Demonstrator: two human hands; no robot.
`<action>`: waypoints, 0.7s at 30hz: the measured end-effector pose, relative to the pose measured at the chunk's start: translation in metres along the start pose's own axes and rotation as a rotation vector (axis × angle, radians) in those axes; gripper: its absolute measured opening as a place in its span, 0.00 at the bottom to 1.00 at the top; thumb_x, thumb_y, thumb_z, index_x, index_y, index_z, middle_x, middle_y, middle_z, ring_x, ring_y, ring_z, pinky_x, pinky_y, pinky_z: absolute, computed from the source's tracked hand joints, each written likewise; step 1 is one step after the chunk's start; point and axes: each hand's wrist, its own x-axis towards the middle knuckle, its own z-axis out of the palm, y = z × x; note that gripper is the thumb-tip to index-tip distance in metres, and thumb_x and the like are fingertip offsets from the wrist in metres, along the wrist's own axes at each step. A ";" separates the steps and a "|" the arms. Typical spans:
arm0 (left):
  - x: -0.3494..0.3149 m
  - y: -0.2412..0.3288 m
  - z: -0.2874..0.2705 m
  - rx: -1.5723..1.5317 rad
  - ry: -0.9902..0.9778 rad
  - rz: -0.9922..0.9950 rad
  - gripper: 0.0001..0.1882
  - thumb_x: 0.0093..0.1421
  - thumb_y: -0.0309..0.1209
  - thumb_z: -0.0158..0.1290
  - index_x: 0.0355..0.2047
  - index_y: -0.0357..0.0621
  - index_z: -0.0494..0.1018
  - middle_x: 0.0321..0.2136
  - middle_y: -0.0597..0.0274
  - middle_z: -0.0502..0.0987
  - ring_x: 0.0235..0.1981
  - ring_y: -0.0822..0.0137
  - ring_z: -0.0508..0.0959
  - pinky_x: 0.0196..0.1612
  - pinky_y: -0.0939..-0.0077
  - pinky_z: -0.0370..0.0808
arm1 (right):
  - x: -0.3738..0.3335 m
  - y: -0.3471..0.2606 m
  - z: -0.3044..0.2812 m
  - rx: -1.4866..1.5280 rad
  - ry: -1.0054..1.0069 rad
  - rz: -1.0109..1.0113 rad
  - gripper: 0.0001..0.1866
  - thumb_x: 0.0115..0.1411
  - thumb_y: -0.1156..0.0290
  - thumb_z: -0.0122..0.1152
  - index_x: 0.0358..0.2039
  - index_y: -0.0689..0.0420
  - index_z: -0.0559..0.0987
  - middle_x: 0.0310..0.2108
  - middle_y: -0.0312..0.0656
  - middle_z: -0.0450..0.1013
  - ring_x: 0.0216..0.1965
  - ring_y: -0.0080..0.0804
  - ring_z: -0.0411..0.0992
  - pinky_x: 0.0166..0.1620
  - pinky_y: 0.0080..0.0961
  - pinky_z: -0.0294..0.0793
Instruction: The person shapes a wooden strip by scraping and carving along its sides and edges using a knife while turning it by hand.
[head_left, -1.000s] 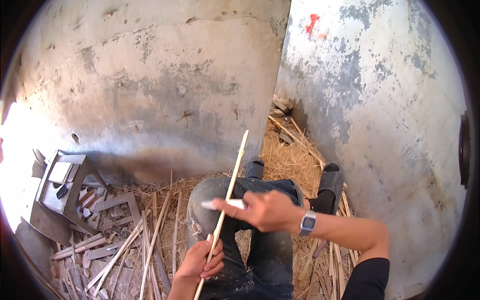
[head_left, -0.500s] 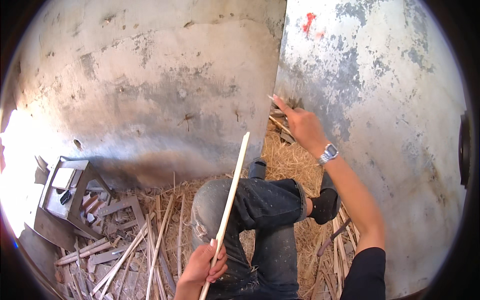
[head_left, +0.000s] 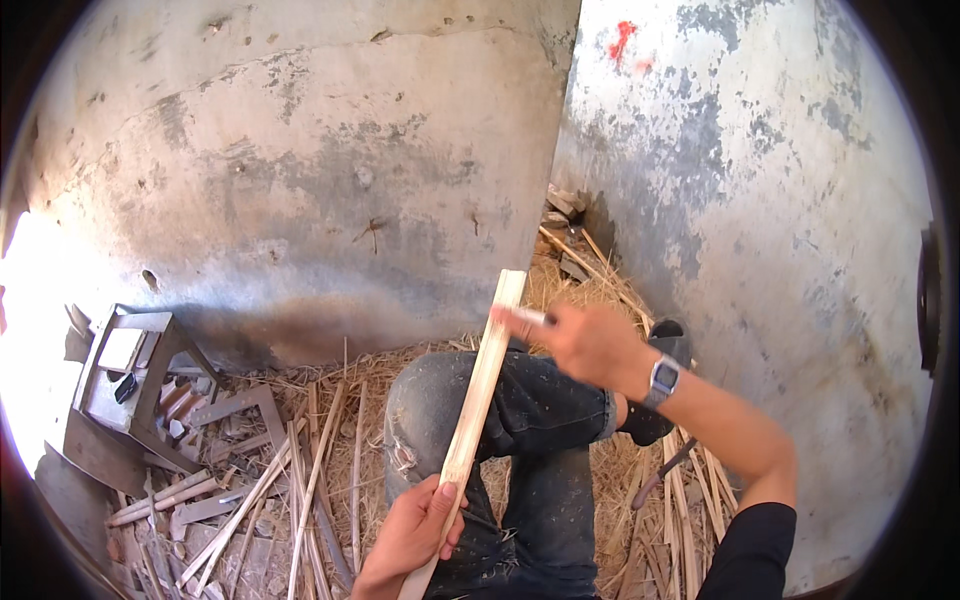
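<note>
My left hand [head_left: 415, 525] is closed around the lower part of a pale split-bamboo strip [head_left: 487, 375]. The strip slants up across my bent knee, its broad face toward me. By its upper part is my right hand [head_left: 590, 340], closed on a small whitish tool [head_left: 533, 315] with a dark end. What kind of tool it is does not show, as the fingers cover much of it. The index finger reaches to the strip's edge; whether the tool touches the strip, I cannot tell.
A stool [head_left: 140, 380] with small things on it stands at the left. Loose strips [head_left: 320, 460] and shavings [head_left: 560, 285] litter the floor. A curved dark tool [head_left: 662, 475] lies right of my legs. Worn walls [head_left: 330, 150] meet in a corner ahead.
My right hand has come down and left from the wall corner to the strip's upper part. The strip has turned in my left hand, from its narrow edge to its broad face.
</note>
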 end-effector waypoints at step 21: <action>-0.010 -0.001 0.005 0.139 0.078 -0.036 0.19 0.79 0.41 0.41 0.40 0.35 0.71 0.17 0.64 0.72 0.14 0.75 0.71 0.20 0.79 0.69 | -0.004 -0.017 0.024 0.155 0.115 -0.201 0.40 0.68 0.74 0.49 0.75 0.22 0.57 0.25 0.43 0.70 0.15 0.38 0.69 0.16 0.32 0.69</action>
